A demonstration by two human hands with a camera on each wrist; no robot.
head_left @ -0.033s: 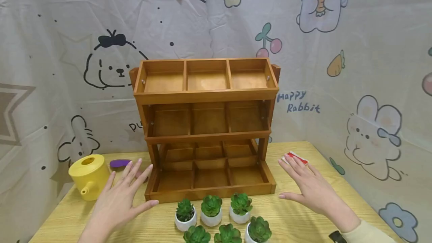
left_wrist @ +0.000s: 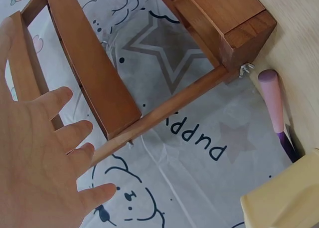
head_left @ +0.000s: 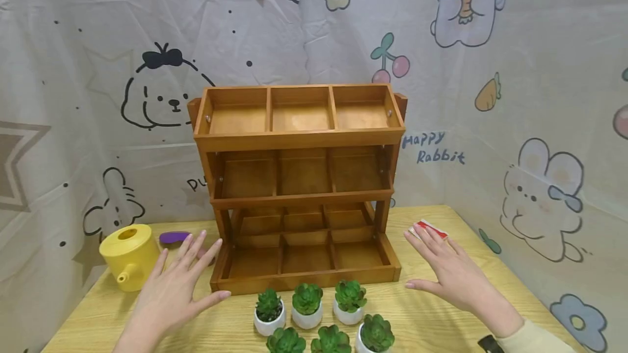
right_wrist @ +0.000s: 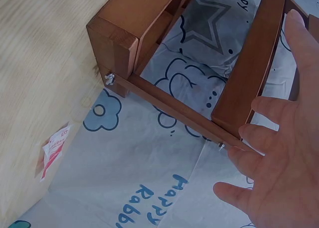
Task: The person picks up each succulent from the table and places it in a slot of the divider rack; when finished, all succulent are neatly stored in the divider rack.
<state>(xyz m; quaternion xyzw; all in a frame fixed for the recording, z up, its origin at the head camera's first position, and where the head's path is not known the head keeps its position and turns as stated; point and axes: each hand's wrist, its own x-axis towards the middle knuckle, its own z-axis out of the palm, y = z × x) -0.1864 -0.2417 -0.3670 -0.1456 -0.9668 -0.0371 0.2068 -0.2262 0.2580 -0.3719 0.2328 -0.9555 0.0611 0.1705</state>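
Observation:
A brown wooden three-tier rack [head_left: 300,142] with divided compartments stands in the middle of the table. My left hand [head_left: 171,290] is held with fingers spread to the left of the rack's base, gripping nothing. On the other side, my right hand [head_left: 448,274] has its fingers spread too and holds nothing. Several small green succulents [head_left: 307,299] in white pots are grouped before the rack, between the hands; the nearest are cut off by the frame's lower edge. In the wrist views, the left palm [left_wrist: 37,158] and right palm [right_wrist: 281,160] appear beside the rack's side posts.
A yellow watering can [head_left: 130,257] stands at the left. Behind my left hand lies a small tool with a purple blade [head_left: 174,237] and pink handle [left_wrist: 271,101]. A red-and-white packet [right_wrist: 54,149] lies at the right. Printed cloth [head_left: 299,31] hangs behind the table.

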